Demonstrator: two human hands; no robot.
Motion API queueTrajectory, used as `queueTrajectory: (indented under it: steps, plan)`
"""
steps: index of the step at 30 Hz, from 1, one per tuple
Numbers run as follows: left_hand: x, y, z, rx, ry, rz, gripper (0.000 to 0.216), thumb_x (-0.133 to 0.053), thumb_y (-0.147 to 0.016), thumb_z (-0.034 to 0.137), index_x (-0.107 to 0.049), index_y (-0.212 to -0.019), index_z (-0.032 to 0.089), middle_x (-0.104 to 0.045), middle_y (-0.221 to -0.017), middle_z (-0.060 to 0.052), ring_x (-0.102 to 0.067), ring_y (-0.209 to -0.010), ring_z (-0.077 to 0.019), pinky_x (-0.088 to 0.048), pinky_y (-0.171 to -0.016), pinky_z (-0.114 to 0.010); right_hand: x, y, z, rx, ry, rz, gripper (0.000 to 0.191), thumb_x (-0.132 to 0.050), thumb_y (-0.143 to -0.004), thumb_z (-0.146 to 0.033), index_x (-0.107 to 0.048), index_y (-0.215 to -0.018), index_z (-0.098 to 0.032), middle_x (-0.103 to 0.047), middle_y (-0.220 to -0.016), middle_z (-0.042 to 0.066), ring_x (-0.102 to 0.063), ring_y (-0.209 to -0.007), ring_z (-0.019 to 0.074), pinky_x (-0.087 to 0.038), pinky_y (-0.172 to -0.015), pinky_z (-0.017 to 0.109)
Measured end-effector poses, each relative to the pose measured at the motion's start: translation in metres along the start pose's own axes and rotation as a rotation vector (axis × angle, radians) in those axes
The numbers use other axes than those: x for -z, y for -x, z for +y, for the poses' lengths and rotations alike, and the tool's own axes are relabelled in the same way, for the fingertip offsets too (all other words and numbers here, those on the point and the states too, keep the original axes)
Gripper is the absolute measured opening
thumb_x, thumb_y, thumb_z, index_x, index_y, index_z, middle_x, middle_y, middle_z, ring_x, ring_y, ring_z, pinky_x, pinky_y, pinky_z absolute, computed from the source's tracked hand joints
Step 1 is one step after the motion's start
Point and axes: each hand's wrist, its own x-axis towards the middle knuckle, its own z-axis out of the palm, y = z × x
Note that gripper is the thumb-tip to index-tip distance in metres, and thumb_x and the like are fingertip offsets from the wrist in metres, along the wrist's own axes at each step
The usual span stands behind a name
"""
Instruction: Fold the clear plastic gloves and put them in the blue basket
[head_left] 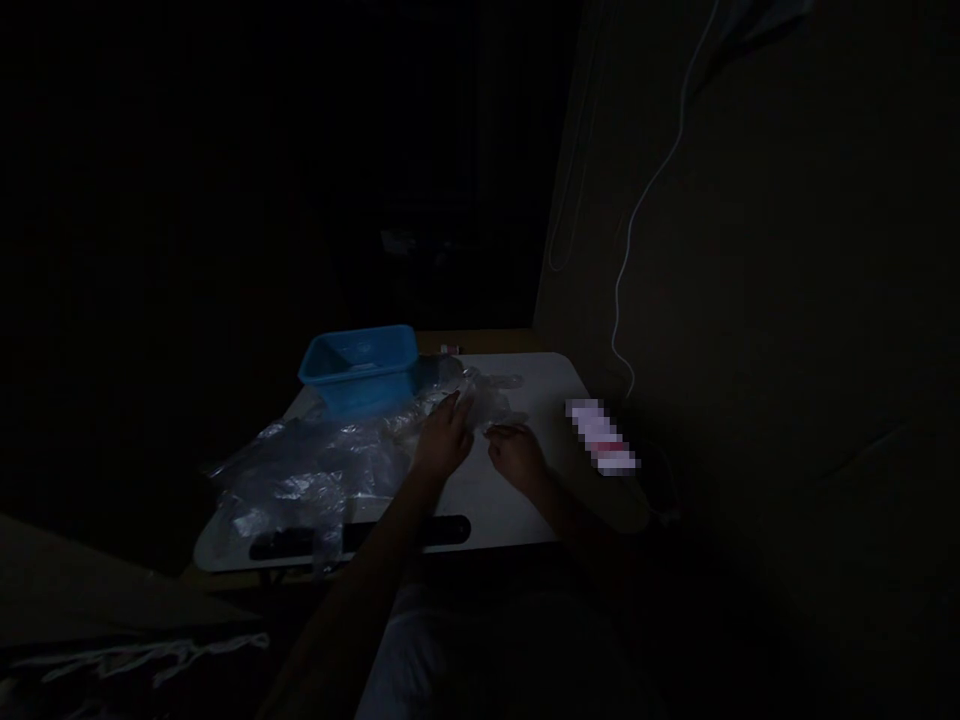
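Note:
The scene is very dark. On a small white table [525,380] my left hand [444,440] and my right hand [516,455] meet at a clear plastic piece [491,400] near the table's middle. Fingers of both hands look curled and pinched onto the thin plastic. A heap of crumpled clear plastic bags [307,470] covers the table's left half, beside my left forearm.
A blue plastic tub [360,365] stands at the table's far left corner. A blurred white and pink object [602,437] lies at the right edge. A white cable [637,210] hangs down the wall on the right. A dark slot [360,535] runs along the table's near edge.

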Motion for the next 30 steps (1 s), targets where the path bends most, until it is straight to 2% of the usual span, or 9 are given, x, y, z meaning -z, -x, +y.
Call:
queueTrajectory:
  steps: [2,4,8,11,15,22,25,27,30]
  plan:
    - [0.000,0.001,0.000,-0.033,-0.003,-0.004,0.052,-0.048,-0.073,0.015,-0.043,-0.125,0.015,-0.039,-0.135,-0.015,-0.037,-0.124,-0.0281,-0.037,-0.097,-0.044,0.000,0.002,-0.001,0.031,-0.019,0.008,0.027,-0.047,-0.079,-0.013,-0.066,-0.097,-0.019,-0.068,-0.098,0.005,-0.060,-0.091,0.0155,-0.037,-0.089,0.029]
    - [0.000,0.001,-0.001,-0.056,-0.019,-0.013,0.041,-0.048,-0.074,0.015,-0.052,-0.116,0.016,-0.044,-0.132,-0.013,-0.039,-0.122,-0.0277,-0.038,-0.096,-0.044,0.000,0.003,-0.001,0.041,-0.030,0.018,0.026,-0.047,-0.080,-0.015,-0.066,-0.097,-0.019,-0.068,-0.096,0.005,-0.059,-0.089,0.0155,-0.037,-0.088,0.028]
    - [0.000,0.001,-0.002,-0.080,-0.044,-0.031,0.020,-0.044,-0.080,0.018,-0.062,-0.089,0.014,-0.063,-0.103,-0.012,-0.052,-0.107,-0.0243,-0.044,-0.089,-0.039,0.002,0.002,-0.002,0.028,-0.009,0.032,0.025,-0.048,-0.082,-0.019,-0.065,-0.101,-0.019,-0.066,-0.092,0.005,-0.055,-0.091,0.0168,-0.038,-0.086,0.028]
    - [0.003,0.000,0.000,-0.088,-0.081,-0.035,0.021,-0.043,-0.082,0.017,-0.063,-0.078,0.013,-0.065,-0.085,-0.011,-0.057,-0.091,-0.0219,-0.047,-0.080,-0.035,0.004,0.002,-0.002,-0.001,0.047,0.009,0.022,-0.046,-0.083,-0.020,-0.067,-0.091,-0.019,-0.064,-0.085,0.006,-0.054,-0.088,0.0180,-0.037,-0.084,0.030]
    - [0.007,-0.001,0.003,-0.085,-0.100,-0.038,0.028,-0.040,-0.086,0.024,-0.062,-0.072,0.015,-0.063,-0.076,-0.010,-0.058,-0.079,-0.0200,-0.046,-0.074,-0.033,0.007,0.001,-0.002,-0.059,0.073,0.051,0.023,-0.045,-0.085,-0.022,-0.067,-0.082,-0.020,-0.064,-0.086,0.006,-0.052,-0.088,0.0188,-0.035,-0.083,0.032]
    - [0.008,0.008,0.004,-0.046,0.002,-0.036,0.031,-0.038,-0.087,0.029,-0.063,-0.075,0.016,-0.062,-0.075,-0.009,-0.057,-0.077,-0.0197,-0.044,-0.074,-0.034,0.016,0.005,0.003,-0.128,-0.074,0.118,0.018,-0.048,-0.083,-0.019,-0.066,-0.084,-0.019,-0.067,-0.091,0.004,-0.055,-0.091,0.0163,-0.033,-0.087,0.030]
    - [0.016,0.010,0.009,-0.007,0.063,0.005,0.026,-0.042,-0.085,0.028,-0.062,-0.094,0.015,-0.063,-0.082,-0.009,-0.057,-0.082,-0.0205,-0.044,-0.079,-0.036,0.033,0.005,0.002,-0.078,-0.115,0.138,0.017,-0.049,-0.081,-0.016,-0.066,-0.082,-0.018,-0.068,-0.090,0.005,-0.056,-0.092,0.0165,-0.034,-0.086,0.030]
    - [0.025,0.005,0.016,-0.001,0.101,0.032,0.032,-0.046,-0.082,0.029,-0.058,-0.109,0.016,-0.063,-0.090,-0.009,-0.055,-0.088,-0.0212,-0.043,-0.082,-0.037,0.047,0.001,0.001,-0.040,-0.165,0.149,0.016,-0.050,-0.079,-0.014,-0.066,-0.081,-0.017,-0.068,-0.091,0.005,-0.057,-0.093,0.0166,-0.036,-0.084,0.030]
    - [0.041,-0.011,0.027,-0.006,0.198,0.081,0.030,-0.052,-0.078,0.028,-0.062,-0.105,0.019,-0.061,-0.097,-0.008,-0.052,-0.095,-0.0211,-0.042,-0.084,-0.036,0.069,-0.010,0.000,-0.016,-0.277,0.157,0.014,-0.053,-0.075,-0.012,-0.066,-0.079,-0.017,-0.069,-0.088,0.004,-0.060,-0.087,0.0158,-0.039,-0.083,0.029]
